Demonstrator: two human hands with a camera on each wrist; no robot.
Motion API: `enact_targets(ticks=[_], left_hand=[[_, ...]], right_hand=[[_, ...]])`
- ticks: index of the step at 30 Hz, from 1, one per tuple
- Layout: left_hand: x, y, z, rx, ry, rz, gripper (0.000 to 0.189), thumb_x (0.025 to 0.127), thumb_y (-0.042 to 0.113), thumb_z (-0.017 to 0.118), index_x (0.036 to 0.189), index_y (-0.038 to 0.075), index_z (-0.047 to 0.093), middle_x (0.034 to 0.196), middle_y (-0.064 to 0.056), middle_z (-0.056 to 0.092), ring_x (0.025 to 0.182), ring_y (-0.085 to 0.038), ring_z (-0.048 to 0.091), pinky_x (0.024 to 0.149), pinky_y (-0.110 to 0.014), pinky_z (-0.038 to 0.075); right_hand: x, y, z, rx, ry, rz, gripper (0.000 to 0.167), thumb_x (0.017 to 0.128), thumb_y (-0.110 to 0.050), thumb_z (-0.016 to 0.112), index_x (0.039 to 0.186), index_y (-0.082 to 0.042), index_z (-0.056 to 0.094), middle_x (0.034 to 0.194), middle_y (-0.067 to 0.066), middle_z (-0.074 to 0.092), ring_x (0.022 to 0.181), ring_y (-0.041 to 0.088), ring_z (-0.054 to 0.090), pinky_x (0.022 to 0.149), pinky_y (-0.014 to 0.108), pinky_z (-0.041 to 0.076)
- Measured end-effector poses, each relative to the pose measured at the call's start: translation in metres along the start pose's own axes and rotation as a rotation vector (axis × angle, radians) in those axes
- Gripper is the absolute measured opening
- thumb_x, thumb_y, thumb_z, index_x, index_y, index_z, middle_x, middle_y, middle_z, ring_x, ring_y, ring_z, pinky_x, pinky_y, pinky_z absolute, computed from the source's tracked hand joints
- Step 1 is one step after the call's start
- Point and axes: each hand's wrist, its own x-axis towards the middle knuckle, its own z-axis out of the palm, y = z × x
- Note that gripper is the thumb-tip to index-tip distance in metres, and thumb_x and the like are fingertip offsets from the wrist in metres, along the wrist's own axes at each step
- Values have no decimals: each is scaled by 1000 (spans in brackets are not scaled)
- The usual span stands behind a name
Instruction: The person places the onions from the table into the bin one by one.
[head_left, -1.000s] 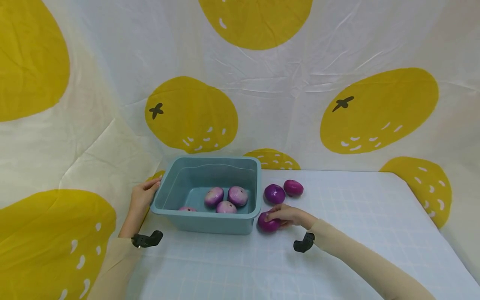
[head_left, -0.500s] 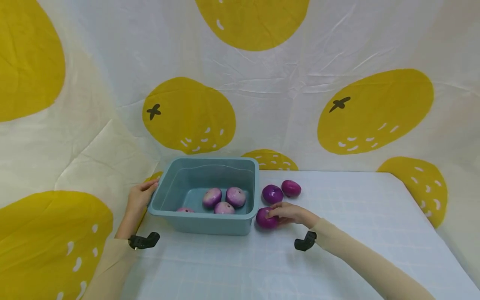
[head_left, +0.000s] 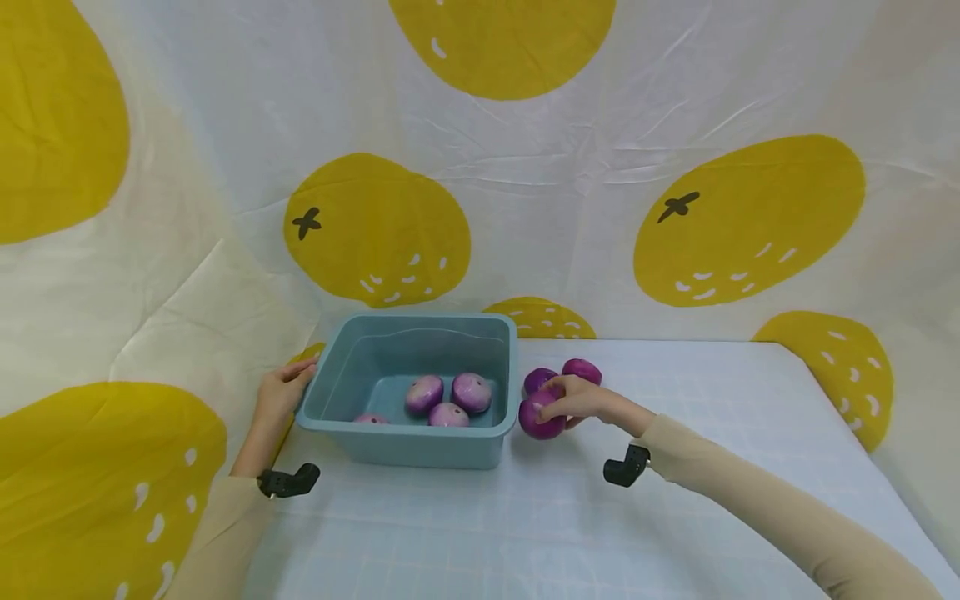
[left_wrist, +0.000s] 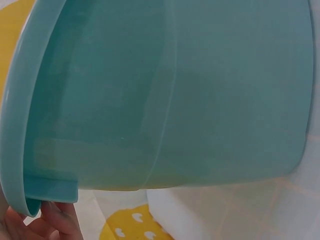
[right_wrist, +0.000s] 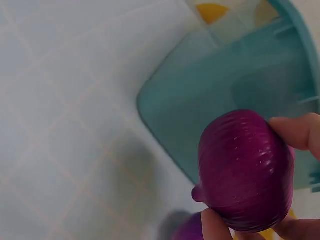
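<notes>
My right hand (head_left: 577, 397) grips a glossy red onion (head_left: 538, 419) just right of the blue-green plastic bin (head_left: 427, 447). In the right wrist view this onion (right_wrist: 245, 170) is held between thumb and fingers, raised off the table, a small nub at its lower left. Behind it on the table lie two more red onions, one partly covered (head_left: 537, 380) and one farther right (head_left: 582, 369). Inside the bin sit several pale purple onions (head_left: 471, 392), one mostly hidden by the front wall. At the bin's left end my left hand (head_left: 282, 390) holds the rim, with fingers (left_wrist: 59, 217) curled under it.
A pale checked cloth (head_left: 465, 533) covers the table. Close behind the bin hangs a white curtain (head_left: 547, 225) printed with yellow fruit, which also runs along the left side. A dark wrist camera (head_left: 626, 467) sits on the right forearm.
My right hand has lifted the gripped onion off the table and slightly away from me; it now partly covers an onion behind. The left hand keeps its hold on the bin's rim.
</notes>
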Motion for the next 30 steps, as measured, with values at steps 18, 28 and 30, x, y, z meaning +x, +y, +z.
enact_targets(ticks=[18, 28, 30], left_hand=[[-3, 0, 0, 49, 28, 27, 43, 99, 29, 52, 132, 2, 57, 135, -23, 55, 116, -30, 54, 74, -19, 39], [-5, 2, 1, 23, 22, 19, 42, 99, 25, 51, 132, -1, 56, 136, -25, 53, 121, -33, 52, 85, -28, 41], [-5, 3, 1, 21, 26, 18, 42, 99, 25, 51, 132, -1, 56, 136, -25, 54, 120, -33, 52, 87, -31, 42]], right_hand=[[-25, -50, -42, -2, 67, -156, 65, 83, -27, 72, 136, 0, 45, 129, 26, 49, 110, 35, 56, 84, 40, 56], [-25, -88, -42, -3, 102, -249, 63, 80, -23, 74, 135, -4, 50, 127, 22, 53, 107, 32, 58, 80, 35, 57], [-24, -96, -40, -7, 96, -257, 62, 80, -23, 75, 135, -5, 51, 128, 21, 54, 106, 31, 58, 80, 34, 57]])
